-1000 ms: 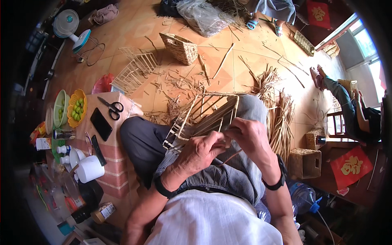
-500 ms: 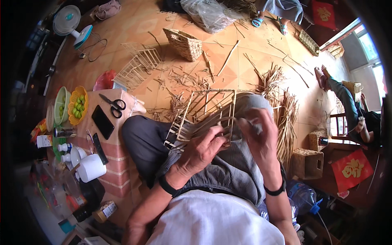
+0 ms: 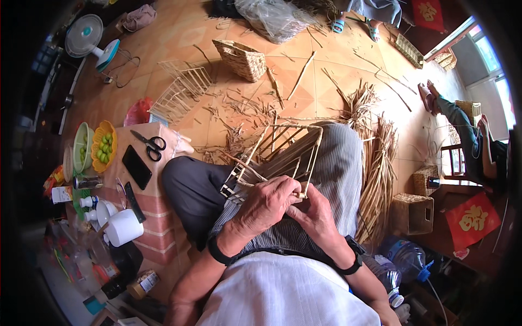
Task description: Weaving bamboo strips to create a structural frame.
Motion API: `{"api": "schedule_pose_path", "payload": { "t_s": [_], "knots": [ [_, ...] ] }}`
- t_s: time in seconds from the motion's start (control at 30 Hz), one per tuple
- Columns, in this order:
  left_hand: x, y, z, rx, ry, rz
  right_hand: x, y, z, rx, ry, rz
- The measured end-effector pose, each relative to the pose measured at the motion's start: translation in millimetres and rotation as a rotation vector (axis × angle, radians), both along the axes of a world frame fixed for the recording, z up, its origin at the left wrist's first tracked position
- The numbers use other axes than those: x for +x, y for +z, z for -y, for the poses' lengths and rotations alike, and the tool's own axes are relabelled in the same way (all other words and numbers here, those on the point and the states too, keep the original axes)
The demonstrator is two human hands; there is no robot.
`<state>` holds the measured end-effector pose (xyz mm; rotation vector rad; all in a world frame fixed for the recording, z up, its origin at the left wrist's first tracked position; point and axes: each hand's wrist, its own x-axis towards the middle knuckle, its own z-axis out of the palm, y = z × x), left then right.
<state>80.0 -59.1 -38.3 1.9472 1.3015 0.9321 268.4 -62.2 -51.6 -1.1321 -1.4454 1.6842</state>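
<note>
On my lap rests an open box-shaped basket frame (image 3: 313, 162) of thin pale rods, its near right corner between my hands. My left hand (image 3: 262, 202) is closed over the near rim, fingers bent around it at that corner. My right hand (image 3: 318, 213) meets it there, thumb and fingers pinched together at the corner rod. Whatever strand lies between the fingertips is mostly hidden by the hands. A loose brown dried-plant strand (image 3: 247, 167) runs across the left side of the frame.
Bundles of dried stalks (image 3: 380, 168) lie right of my knee. A woven basket (image 3: 241, 58) and another bare frame (image 3: 182, 89) stand on the littered floor. Scissors (image 3: 150, 144) and a black phone (image 3: 136, 166) lie on the left table. Another person (image 3: 476, 130) sits at right.
My right hand has come down from above the frame, where it held a strip, to the near right corner beside my left hand. The frame has shifted slightly.
</note>
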Motion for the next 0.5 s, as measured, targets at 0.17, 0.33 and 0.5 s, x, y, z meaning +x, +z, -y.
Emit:
{"api": "schedule_pose_path", "payload": {
  "t_s": [0.17,0.33,0.5],
  "knots": [
    [-8.2,10.2,-3.3,-0.136,0.026,0.045,-5.4,-11.5,3.8,-0.058,-0.008,-0.061],
    [-6.4,18.8,-4.3,-0.103,0.06,0.126,-9.1,-19.1,4.6,0.092,-0.035,-0.041],
    [-8.3,15.5,-0.9,-0.06,0.056,0.065,-12.2,-13.8,1.0,0.138,-0.042,-0.067]
  ]
}}
